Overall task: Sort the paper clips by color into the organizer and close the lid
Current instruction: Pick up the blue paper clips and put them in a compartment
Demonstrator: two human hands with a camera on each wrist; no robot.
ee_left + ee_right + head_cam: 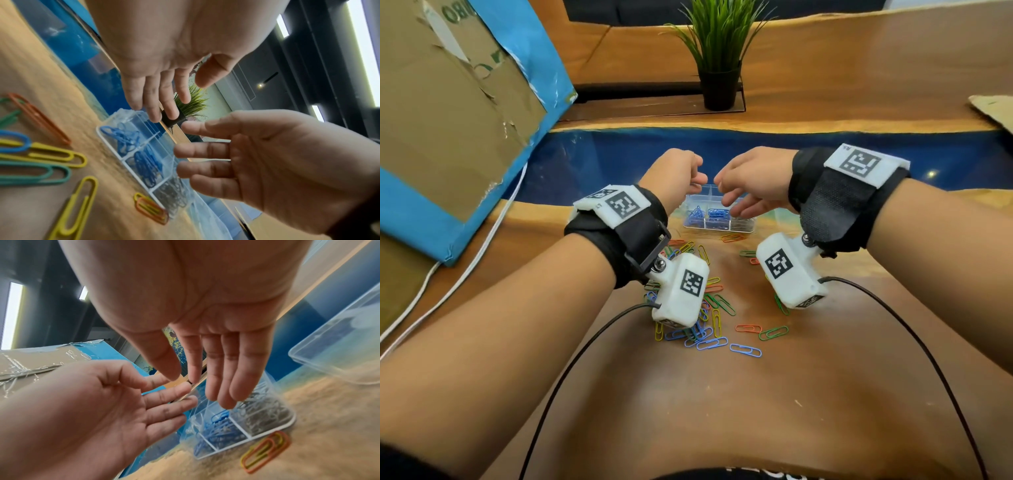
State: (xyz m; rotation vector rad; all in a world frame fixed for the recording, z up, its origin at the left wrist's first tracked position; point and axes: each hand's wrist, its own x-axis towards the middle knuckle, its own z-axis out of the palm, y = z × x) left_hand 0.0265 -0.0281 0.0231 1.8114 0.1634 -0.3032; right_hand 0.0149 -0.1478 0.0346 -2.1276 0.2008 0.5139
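Note:
A clear divided organizer (717, 230) stands on the table with its lid (339, 345) swung open to the right. Its front row holds light blue clips (123, 138), darker blue clips (146, 164) and silver clips (265, 412). Both hands hover just above it, close together. My left hand (681, 174) hangs with relaxed fingers (152, 104) and holds nothing. My right hand (743, 192) has straight fingers (226, 378) pointing down at the silver and blue compartments, thumb near the index, nothing held. Loose coloured clips (714, 322) lie in front of the box.
An orange and yellow clip pair (265, 451) lies against the organizer's front edge. A cardboard and blue box (458, 120) stands at the left, with a white cable (465, 270) beside it. A potted plant (719, 58) stands behind. Black wrist cables (585, 349) cross the near table.

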